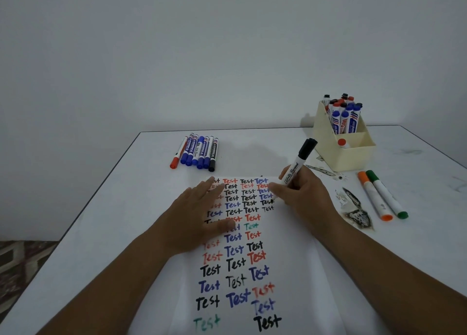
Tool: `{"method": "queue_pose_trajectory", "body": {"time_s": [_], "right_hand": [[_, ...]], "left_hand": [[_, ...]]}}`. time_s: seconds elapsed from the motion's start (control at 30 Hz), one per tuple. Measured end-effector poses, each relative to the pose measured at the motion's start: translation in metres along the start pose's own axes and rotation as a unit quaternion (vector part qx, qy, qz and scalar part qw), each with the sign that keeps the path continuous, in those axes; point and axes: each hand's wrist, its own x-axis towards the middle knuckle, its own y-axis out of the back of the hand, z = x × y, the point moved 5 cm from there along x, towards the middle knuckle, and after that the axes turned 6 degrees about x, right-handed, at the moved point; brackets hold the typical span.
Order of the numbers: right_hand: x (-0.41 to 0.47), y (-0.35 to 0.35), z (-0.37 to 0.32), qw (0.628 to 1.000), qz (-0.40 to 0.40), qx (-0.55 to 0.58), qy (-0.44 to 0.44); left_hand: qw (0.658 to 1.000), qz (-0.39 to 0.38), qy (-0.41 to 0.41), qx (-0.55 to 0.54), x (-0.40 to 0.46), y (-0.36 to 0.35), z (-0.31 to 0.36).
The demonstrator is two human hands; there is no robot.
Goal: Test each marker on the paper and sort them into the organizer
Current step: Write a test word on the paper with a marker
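The left hand lay flat, fingers straight, on the paper covered with "Test" words. The right hand gripped a black marker, fingers curled round it, its tip seemingly at the paper's far right edge. The organizer stood far right, holding markers; more markers lay far left.

Stained white table, patterned floor.

black marker tilted over scribbled paper.
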Motion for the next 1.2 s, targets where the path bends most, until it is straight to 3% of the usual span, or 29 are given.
{"method": "queue_pose_trajectory", "body": {"time_s": [0.1, 0.17, 0.23, 0.33, 0.43, 0.5, 0.6, 0.7, 0.87, 0.97, 1.03, 1.1, 1.13, 1.2], "right_hand": [[-0.002, -0.003, -0.008, 0.998, -0.023, -0.057, 0.034], [-0.007, -0.010, -0.021, 0.982, -0.062, -0.135, 0.113], [-0.012, -0.020, -0.034, 0.925, -0.078, -0.282, 0.242], [-0.017, -0.034, -0.046, 0.792, -0.072, -0.464, 0.389], [-0.021, -0.044, -0.059, 0.739, -0.079, -0.505, 0.439], [-0.023, -0.048, -0.066, 0.717, -0.081, -0.519, 0.459], [-0.025, -0.054, -0.072, 0.707, -0.086, -0.537, 0.453], [-0.026, -0.060, -0.076, 0.696, -0.091, -0.552, 0.451], [-0.029, -0.064, -0.081, 0.688, -0.080, -0.554, 0.463], [-0.023, -0.058, -0.087, 0.702, -0.047, -0.549, 0.451], [-0.019, -0.053, -0.094, 0.745, -0.032, -0.501, 0.439], [-0.017, -0.046, -0.102, 0.844, -0.038, -0.375, 0.381], [-0.015, -0.041, -0.103, 0.903, -0.045, -0.294, 0.310], [-0.016, -0.039, -0.098, 0.972, -0.061, -0.140, 0.180]], "left_hand": [[0.996, 0.050, 0.005, -0.067, -0.002, 0.006, 0.001], [0.989, 0.096, -0.011, -0.109, -0.007, 0.013, 0.003], [0.975, 0.176, -0.039, -0.131, -0.013, 0.026, 0.007], [0.942, 0.307, -0.081, -0.110, -0.025, 0.044, 0.012], [0.924, 0.360, -0.125, -0.003, -0.029, 0.049, 0.021], [0.922, 0.351, -0.149, 0.062, -0.027, 0.045, 0.025], [0.947, 0.279, -0.127, 0.092, -0.021, 0.036, 0.028], [0.979, 0.186, -0.061, 0.056, -0.018, 0.033, 0.027], [0.987, 0.162, -0.014, -0.012, -0.016, 0.036, 0.018], [0.974, 0.177, 0.004, -0.143, -0.021, 0.036, 0.010], [0.953, 0.200, 0.015, -0.227, -0.023, 0.038, 0.004], [0.940, 0.207, 0.026, -0.270, -0.022, 0.039, -0.003], [0.938, 0.206, 0.033, -0.278, -0.021, 0.040, -0.005], [0.934, 0.197, 0.044, -0.296, -0.021, 0.042, -0.005]]}}
